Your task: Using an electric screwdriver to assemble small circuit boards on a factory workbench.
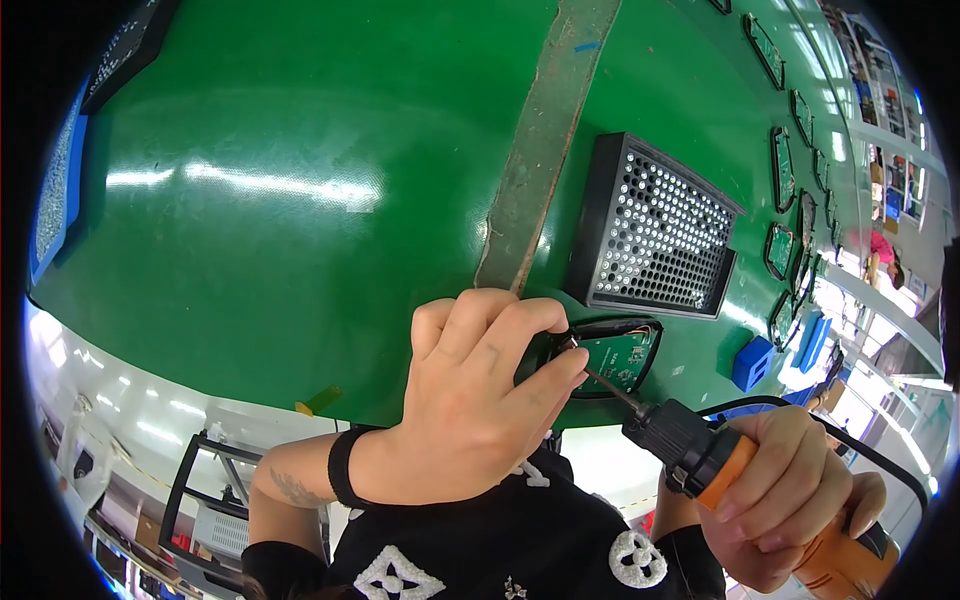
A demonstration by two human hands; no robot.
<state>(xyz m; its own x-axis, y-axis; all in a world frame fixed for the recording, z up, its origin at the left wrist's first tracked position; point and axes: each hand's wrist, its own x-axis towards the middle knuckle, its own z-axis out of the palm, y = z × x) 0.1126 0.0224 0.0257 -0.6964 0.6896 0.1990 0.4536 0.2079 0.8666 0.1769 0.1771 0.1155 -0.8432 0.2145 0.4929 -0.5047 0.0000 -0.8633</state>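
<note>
Green bench (300, 200) bears black screw tray (655, 228).

Just beyond the hands sits a black perforated rectangular tray (655, 228) on the glossy green belt (300, 180); a small blue plastic box (752, 363) lies right of them.

Packages, labels, signs, screens

We list one: coloured wall posters (880, 80), rectangular, in a row at far right beyond the green belt; we find no packages or screens.
</note>
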